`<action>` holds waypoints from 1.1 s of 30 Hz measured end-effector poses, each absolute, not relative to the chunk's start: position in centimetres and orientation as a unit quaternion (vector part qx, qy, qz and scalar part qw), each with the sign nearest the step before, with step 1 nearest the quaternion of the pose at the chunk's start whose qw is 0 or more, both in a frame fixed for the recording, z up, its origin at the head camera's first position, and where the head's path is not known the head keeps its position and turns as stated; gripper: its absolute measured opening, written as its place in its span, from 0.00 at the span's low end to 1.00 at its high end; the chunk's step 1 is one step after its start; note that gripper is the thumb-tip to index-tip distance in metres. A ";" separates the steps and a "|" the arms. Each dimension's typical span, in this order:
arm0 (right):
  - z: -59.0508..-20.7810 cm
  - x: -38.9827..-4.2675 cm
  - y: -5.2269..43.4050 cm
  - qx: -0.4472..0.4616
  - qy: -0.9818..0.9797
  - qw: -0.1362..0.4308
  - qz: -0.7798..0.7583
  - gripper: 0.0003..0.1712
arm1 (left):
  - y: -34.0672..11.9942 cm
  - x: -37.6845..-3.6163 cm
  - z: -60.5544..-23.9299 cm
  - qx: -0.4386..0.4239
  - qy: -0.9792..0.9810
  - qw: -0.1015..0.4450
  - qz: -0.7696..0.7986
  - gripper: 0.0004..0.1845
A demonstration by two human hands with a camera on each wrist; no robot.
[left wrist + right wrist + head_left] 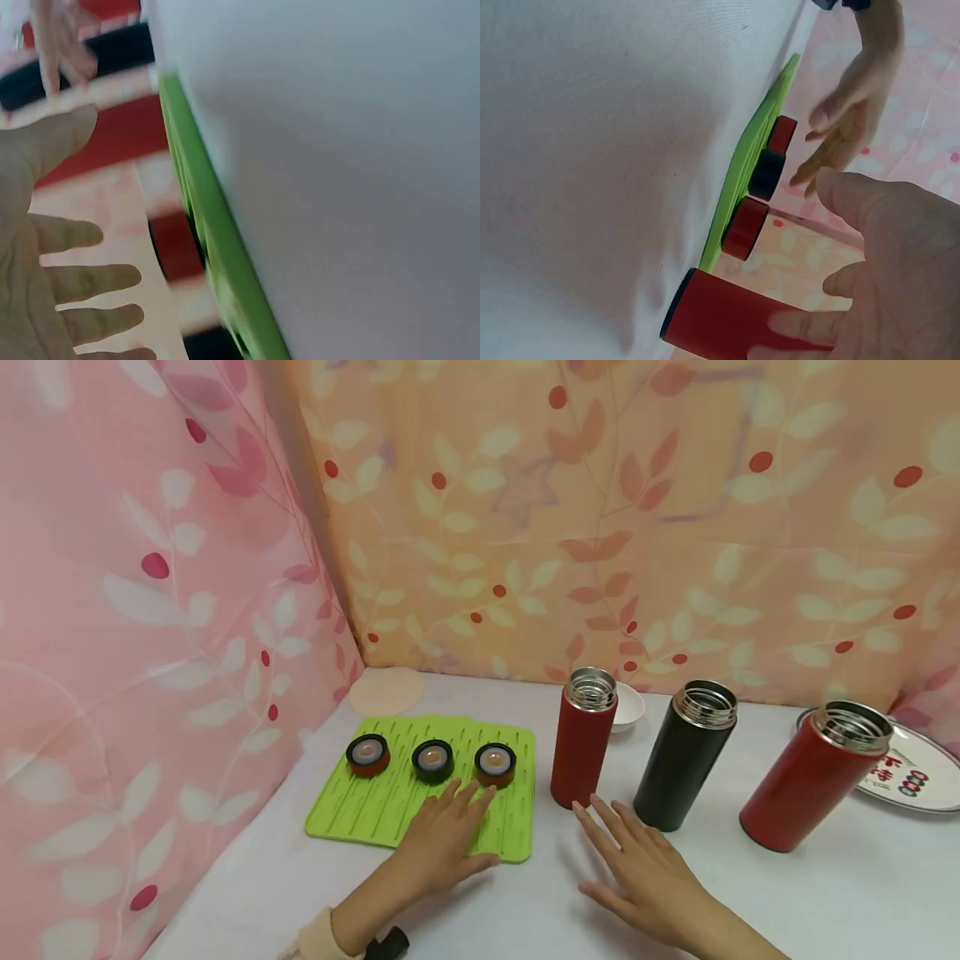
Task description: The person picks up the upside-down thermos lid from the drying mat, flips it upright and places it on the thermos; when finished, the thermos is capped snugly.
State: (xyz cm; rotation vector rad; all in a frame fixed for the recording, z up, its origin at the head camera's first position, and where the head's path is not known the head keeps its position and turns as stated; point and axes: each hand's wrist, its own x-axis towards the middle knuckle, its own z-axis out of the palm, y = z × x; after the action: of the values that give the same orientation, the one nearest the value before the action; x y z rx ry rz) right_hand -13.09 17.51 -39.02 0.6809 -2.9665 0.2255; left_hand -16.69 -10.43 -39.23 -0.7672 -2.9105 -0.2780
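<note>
My left hand [450, 818] lies flat and open over the green ridged mat [352, 810], fingertips just short of the right red lid [495, 764]. A black lid [432, 761] and another red lid [367, 755] sit in the same row. My right hand [622, 847] is open above the table, fingertips near the base of the nearest red flask [583, 737]. A black flask [685, 753] and a second red flask [813, 775] stand uncapped to the right. The right wrist view shows the red flask [735, 326], the mat [750, 172] and my left hand [847, 127].
A small white bowl [628, 706] sits behind the near red flask. A printed plate [911, 768] lies at the far right, a beige round pad [386, 691] in the back corner. Leaf-patterned curtains close off the left and back. White cloth covers the table.
</note>
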 end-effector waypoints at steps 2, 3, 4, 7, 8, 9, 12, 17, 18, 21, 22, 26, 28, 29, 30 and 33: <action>-38.9 -13.1 17.7 0.232 -0.968 0.059 0.076 0.45 | -11.5 -17.7 -39.0 -0.239 -0.959 0.101 -0.115 0.38; -38.9 -13.1 17.8 0.240 -0.965 0.067 0.078 0.42 | -12.1 -18.2 -38.9 -0.227 -0.958 0.126 -0.126 0.36; -38.9 -13.1 17.9 0.246 -0.963 0.075 0.080 0.39 | -12.9 -18.9 -38.9 -0.214 -0.955 0.151 -0.136 0.34; -38.9 -13.2 18.1 0.262 -0.956 0.102 0.085 0.33 | -15.3 -20.8 -39.0 -0.170 -0.947 0.212 -0.172 0.32; -38.9 -13.3 18.1 0.266 -0.954 0.109 0.087 0.32 | -16.2 -21.4 -39.2 -0.155 -0.945 0.223 -0.184 0.32; -38.9 -13.4 18.1 0.270 -0.952 0.116 0.090 0.31 | -17.1 -22.1 -39.3 -0.141 -0.942 0.230 -0.197 0.33; -38.9 -13.5 18.2 0.273 -0.949 0.129 0.092 0.30 | -19.6 -23.8 -39.7 -0.102 -0.942 0.214 -0.239 0.38; -39.0 -13.7 18.0 0.281 -0.945 0.137 0.093 0.27 | -22.7 -26.0 -40.6 -0.044 -0.944 0.121 -0.305 0.44; -39.0 -13.7 18.0 0.282 -0.945 0.137 0.093 0.27 | -23.1 -26.3 -40.8 -0.031 -0.942 0.106 -0.315 0.45; -39.2 -13.8 17.8 0.286 -0.945 0.132 0.093 0.26 | -23.9 -26.8 -41.3 0.004 -0.938 0.083 -0.336 0.45; -39.2 -13.8 17.8 0.287 -0.944 0.131 0.094 0.26 | -24.1 -26.9 -41.4 0.014 -0.937 0.079 -0.339 0.45; -39.3 -14.1 17.6 0.297 -0.939 0.140 0.101 0.26 | -24.6 -27.0 -41.7 0.039 -0.929 0.074 -0.360 0.43; -39.3 -14.2 17.6 0.305 -0.934 0.147 0.110 0.26 | -24.7 -27.0 -41.7 0.047 -0.924 0.077 -0.372 0.43; -39.3 -14.2 17.6 0.310 -0.932 0.149 0.115 0.26 | -24.7 -27.0 -41.7 0.051 -0.921 0.078 -0.378 0.42; -39.3 -14.3 17.6 0.315 -0.929 0.151 0.121 0.26 | -24.7 -26.9 -41.7 0.056 -0.918 0.079 -0.384 0.42; -39.3 -14.4 17.6 0.322 -0.925 0.149 0.134 0.27 | -24.5 -26.7 -41.5 0.059 -0.908 0.086 -0.405 0.42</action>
State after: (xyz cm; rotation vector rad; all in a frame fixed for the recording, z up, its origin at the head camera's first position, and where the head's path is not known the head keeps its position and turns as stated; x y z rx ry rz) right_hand -14.35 17.59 -39.30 0.9262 -2.6604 0.3850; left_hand -26.73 -24.53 -41.51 0.1771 -2.7062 -1.2083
